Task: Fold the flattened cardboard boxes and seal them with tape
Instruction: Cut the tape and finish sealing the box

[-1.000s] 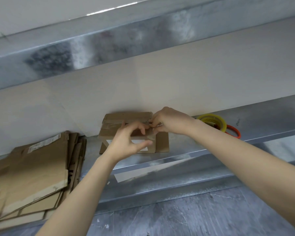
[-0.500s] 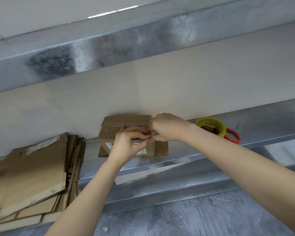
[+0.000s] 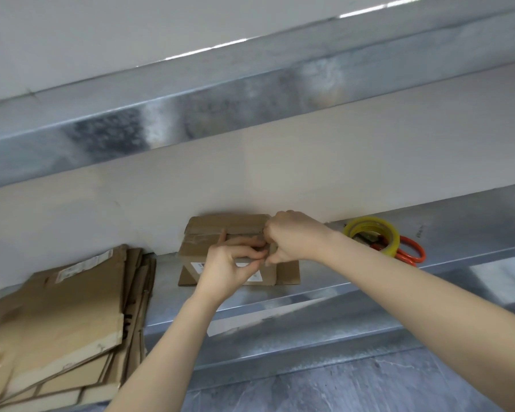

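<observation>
**Left hand (image 3: 229, 263) slides over to meet the right**

Its fingers now pinch the top edge of the box (image 3: 208, 230), touching the right hand (image 3: 292, 236), curled tight there; can't tell what it's got. Probably sealing the seam. Box sits on the shelf (image 3: 458, 227), flaps shut, contents hidden. Tape (image 3: 372, 233) and scissors (image 3: 411, 251) just right, flats (image 3: 72, 307) left.

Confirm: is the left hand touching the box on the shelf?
Touching. In the head view the left hand lays its fingers across the top of the box, thumb on its front face; no gap shows.
</observation>
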Demonstrator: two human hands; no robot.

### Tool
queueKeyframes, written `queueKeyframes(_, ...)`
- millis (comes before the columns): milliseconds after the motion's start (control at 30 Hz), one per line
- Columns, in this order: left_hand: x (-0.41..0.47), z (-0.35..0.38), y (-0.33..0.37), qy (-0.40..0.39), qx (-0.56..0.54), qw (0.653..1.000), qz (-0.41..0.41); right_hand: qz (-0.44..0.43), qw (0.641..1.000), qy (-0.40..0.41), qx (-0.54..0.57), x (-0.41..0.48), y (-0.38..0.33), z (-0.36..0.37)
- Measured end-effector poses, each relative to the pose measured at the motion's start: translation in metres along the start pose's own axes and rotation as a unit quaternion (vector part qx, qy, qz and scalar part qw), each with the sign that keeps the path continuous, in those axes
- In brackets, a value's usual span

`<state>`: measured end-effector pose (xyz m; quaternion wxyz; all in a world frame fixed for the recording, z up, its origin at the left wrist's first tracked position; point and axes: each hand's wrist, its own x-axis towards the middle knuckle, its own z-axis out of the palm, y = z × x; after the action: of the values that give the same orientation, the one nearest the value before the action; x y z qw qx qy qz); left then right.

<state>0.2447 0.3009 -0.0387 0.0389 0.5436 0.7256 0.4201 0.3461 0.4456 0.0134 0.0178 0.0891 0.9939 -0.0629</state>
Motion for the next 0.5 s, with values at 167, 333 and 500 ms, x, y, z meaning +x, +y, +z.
queueKeyframes(167, -0.002, -0.004, 0.001, -0.026, 0.036, 0.999, 0.007, 0.021, 1.000, 0.007, -0.010, 0.002, -0.009, 0.001)
queueKeyframes(333, 0.006, -0.032, 0.006, 0.041, -0.023, 0.996, -0.081, 0.019, 1.000, 0.009, 0.003, -0.006, -0.007, 0.002)
queueKeyframes(500, 0.008, -0.061, -0.006, 0.111, 0.030, 0.986, -0.124, 0.012, 1.000, 0.011, -0.012, -0.012, -0.009, -0.002)
